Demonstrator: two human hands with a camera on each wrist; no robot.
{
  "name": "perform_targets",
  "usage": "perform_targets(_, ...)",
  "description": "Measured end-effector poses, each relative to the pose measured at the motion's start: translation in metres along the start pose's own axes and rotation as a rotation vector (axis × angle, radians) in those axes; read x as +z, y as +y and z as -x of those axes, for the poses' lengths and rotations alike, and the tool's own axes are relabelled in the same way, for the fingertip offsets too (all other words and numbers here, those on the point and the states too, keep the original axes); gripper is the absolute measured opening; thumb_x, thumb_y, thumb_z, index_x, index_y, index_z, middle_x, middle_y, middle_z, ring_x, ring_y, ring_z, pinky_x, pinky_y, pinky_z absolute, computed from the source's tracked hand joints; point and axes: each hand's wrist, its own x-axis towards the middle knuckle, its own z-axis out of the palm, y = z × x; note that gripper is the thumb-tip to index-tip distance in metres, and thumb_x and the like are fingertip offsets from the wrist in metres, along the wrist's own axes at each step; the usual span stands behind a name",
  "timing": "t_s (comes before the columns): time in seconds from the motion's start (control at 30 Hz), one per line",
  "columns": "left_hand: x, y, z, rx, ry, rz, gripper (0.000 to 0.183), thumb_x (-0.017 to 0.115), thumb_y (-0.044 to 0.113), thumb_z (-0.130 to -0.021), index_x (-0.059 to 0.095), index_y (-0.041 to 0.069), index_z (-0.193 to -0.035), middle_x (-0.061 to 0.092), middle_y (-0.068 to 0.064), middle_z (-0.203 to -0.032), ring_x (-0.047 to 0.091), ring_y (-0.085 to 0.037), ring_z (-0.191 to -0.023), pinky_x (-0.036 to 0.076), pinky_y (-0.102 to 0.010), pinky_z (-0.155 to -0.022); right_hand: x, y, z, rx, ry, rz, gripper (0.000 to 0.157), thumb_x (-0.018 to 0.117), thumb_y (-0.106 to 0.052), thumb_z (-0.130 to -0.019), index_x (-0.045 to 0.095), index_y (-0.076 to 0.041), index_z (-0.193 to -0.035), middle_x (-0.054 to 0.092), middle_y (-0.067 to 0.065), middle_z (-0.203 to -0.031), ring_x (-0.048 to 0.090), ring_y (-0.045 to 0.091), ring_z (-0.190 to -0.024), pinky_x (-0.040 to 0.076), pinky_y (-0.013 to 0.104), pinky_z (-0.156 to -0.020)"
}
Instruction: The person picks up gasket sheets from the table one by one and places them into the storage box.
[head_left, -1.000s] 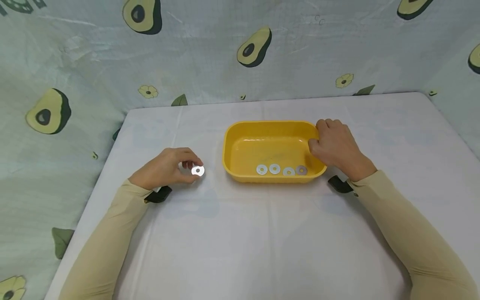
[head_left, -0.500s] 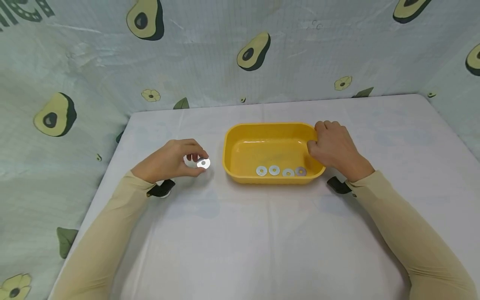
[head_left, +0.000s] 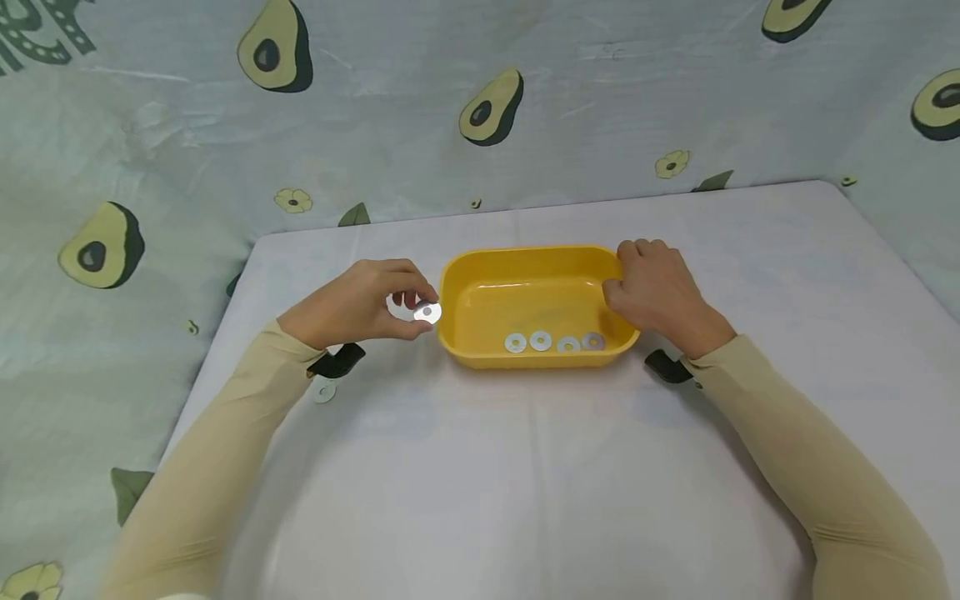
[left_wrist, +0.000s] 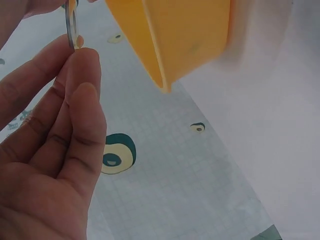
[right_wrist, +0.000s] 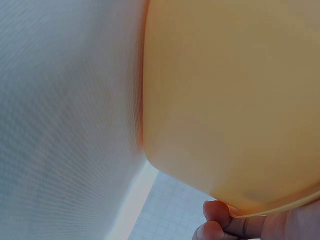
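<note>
My left hand (head_left: 367, 302) pinches a flat silver washer (head_left: 427, 312) between thumb and fingers, just beside the left rim of a yellow plastic tray (head_left: 480, 360). Seen from the left wrist, the washer (left_wrist: 73, 25) is edge-on at the fingertips, with the tray (left_wrist: 195, 40) close by. My right hand (head_left: 660, 287) grips the tray's right end, thumb inside and fingers over the rim. In the right wrist view, fingertips (right_wrist: 212, 230) curl under the tray's lip (right_wrist: 280, 204). Several washers (head_left: 541, 340) lie in a row inside the tray, along its near side.
Another washer (head_left: 325, 391) lies on the white tabletop (head_left: 480, 483), partly below the left wrist's black camera mount (head_left: 337, 361). An avocado-printed sheet (head_left: 375, 108) hangs behind the table and along its left side.
The left hand has moved right and away from me, bringing the pinched washer up to the tray's left rim. A washer on the table has come into view behind it. The right hand keeps its grip.
</note>
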Motion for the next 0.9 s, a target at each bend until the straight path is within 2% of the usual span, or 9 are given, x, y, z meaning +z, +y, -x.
perform_targets(0.33,0.001,0.012,-0.038,0.096,-0.016,-0.012,0.020,0.082,0.024,-0.088,0.076,0.013,-0.103,0.070,0.000,-0.101,0.062,-0.014,-0.086,0.057,-0.031,-0.076,0.005,0.006,0.000,-0.015,0.034,-0.001,0.029,0.039,-0.015,-0.087,0.055,0.008,-0.094,0.050,0.018,-0.081,0.045,0.034,-0.074,0.039,0.040,-0.065)
perform_targets(0.6,0.002,0.021,-0.065,0.090,-0.062,-0.010,0.023,0.080,0.027,-0.090,0.075,0.011,-0.106,0.069,-0.002,-0.104,0.062,-0.015,-0.089,0.056,-0.031,-0.079,0.005,0.006,0.000,-0.008,0.040,0.000,0.030,0.039,-0.015,-0.085,0.055,0.008,-0.094,0.050,0.018,-0.081,0.045,0.034,-0.074,0.037,0.039,-0.064)
perform_targets(0.9,0.011,0.028,-0.090,0.130,-0.108,-0.027,0.021,0.076,0.025,-0.092,0.075,0.010,-0.106,0.068,-0.004,-0.102,0.060,-0.016,-0.089,0.053,-0.029,-0.080,0.006,0.005,-0.002,-0.018,0.046,0.013,0.025,0.039,-0.015,-0.086,0.052,0.005,-0.090,0.046,0.016,-0.079,0.044,0.033,-0.073,0.034,0.037,-0.064)
